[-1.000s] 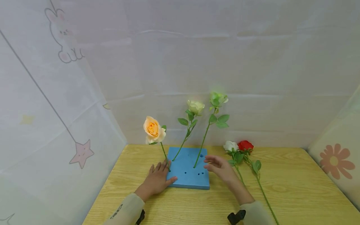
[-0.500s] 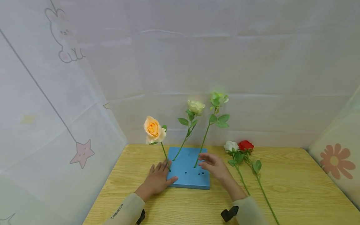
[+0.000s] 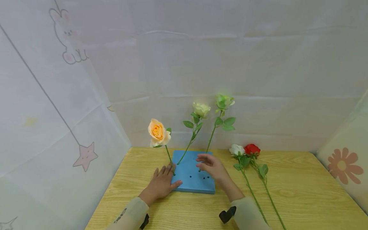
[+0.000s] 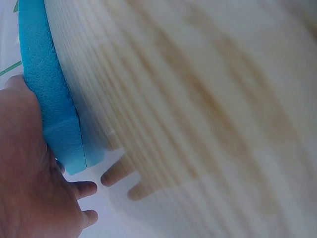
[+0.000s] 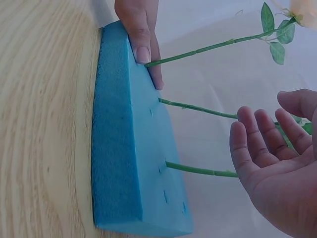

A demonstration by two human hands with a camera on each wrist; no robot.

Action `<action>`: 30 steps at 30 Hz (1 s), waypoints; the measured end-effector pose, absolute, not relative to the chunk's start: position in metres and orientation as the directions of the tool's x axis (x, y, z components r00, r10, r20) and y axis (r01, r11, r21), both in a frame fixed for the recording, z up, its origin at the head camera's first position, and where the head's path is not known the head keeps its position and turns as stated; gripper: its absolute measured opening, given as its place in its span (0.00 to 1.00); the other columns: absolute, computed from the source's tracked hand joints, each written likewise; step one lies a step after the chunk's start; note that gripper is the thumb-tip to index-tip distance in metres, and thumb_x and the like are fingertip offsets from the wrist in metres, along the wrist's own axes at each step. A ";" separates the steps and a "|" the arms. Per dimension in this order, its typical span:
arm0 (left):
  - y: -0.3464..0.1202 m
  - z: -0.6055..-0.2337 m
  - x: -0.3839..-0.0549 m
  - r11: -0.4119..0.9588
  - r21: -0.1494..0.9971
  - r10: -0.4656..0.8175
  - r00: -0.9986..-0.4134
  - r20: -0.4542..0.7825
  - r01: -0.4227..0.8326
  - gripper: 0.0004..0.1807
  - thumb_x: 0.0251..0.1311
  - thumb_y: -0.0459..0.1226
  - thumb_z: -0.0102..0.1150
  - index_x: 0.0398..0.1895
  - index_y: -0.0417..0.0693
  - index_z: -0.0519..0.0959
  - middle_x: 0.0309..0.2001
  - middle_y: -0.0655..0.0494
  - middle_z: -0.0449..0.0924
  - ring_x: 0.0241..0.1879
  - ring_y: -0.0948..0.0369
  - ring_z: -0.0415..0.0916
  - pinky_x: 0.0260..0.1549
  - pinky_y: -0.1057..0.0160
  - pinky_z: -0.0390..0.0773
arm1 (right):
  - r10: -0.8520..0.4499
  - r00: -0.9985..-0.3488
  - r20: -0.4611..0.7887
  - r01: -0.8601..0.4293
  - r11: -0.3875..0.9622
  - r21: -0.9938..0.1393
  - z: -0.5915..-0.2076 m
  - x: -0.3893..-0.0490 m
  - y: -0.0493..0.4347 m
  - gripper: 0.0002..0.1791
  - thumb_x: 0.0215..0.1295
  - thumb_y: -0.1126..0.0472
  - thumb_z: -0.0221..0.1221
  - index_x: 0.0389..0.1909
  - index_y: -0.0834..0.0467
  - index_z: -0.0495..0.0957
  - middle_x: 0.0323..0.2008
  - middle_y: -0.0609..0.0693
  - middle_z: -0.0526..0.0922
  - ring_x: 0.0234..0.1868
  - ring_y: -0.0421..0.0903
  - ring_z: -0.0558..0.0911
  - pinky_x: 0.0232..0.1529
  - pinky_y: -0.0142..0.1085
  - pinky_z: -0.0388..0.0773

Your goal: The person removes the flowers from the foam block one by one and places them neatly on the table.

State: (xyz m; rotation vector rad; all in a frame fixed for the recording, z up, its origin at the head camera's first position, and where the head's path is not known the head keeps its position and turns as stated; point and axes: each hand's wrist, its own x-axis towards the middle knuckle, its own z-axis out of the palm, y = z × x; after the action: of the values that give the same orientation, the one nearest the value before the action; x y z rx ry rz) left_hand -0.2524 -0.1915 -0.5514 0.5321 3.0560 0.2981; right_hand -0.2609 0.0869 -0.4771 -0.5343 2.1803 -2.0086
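Note:
A blue foam block (image 3: 195, 186) with several small holes lies on the table, three stemmed roses standing in it. The peach rose (image 3: 158, 132) leans at the left, the cream rose (image 3: 202, 110) stands behind, and the green rose (image 3: 225, 102) rises at the right. My left hand (image 3: 162, 183) rests spread over the block's left edge, beside the peach rose's stem. Over the block's right half, my right hand (image 3: 212, 167) hovers with loosely bent fingers, holding nothing; it overlaps the green rose's lower stem. In the right wrist view, the palm of my right hand (image 5: 282, 173) faces the stems.
A white rose (image 3: 237, 149) and a red rose (image 3: 252, 149) lie on the wooden table (image 3: 304, 188) to the right, stems pointing toward the front. A pale printed cloth (image 3: 172, 64) hangs behind and at the sides.
My right hand has moved left from the block's right edge to over its right half, in front of the green rose's stem. The left hand stays in place.

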 end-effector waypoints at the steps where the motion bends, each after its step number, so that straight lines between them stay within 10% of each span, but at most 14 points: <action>1: -0.191 -0.551 -0.252 0.923 0.190 0.338 -0.941 0.011 0.334 0.53 0.66 0.75 0.29 0.83 0.52 0.47 0.81 0.47 0.48 0.77 0.41 0.51 0.71 0.32 0.49 | -0.342 -0.928 0.147 -0.175 0.050 -0.983 -0.477 -0.262 0.085 0.23 0.70 0.62 0.64 0.65 0.60 0.75 0.59 0.66 0.78 0.54 0.53 0.84 0.55 0.50 0.81; 30: -0.191 -0.548 -0.252 0.927 0.176 0.340 -0.940 -0.023 0.331 0.53 0.66 0.75 0.28 0.83 0.50 0.46 0.81 0.46 0.45 0.78 0.40 0.49 0.71 0.31 0.47 | -0.350 -0.925 0.148 -0.159 0.002 -0.987 -0.477 -0.279 0.039 0.23 0.73 0.64 0.60 0.66 0.63 0.74 0.58 0.62 0.80 0.54 0.52 0.84 0.56 0.46 0.81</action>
State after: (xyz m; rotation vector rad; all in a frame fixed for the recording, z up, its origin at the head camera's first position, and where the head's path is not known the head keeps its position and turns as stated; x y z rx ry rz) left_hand -0.2516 -0.1911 -0.5484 0.5284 3.0318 0.2634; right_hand -0.2794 0.0388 -0.4770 -0.5432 2.1190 -2.0552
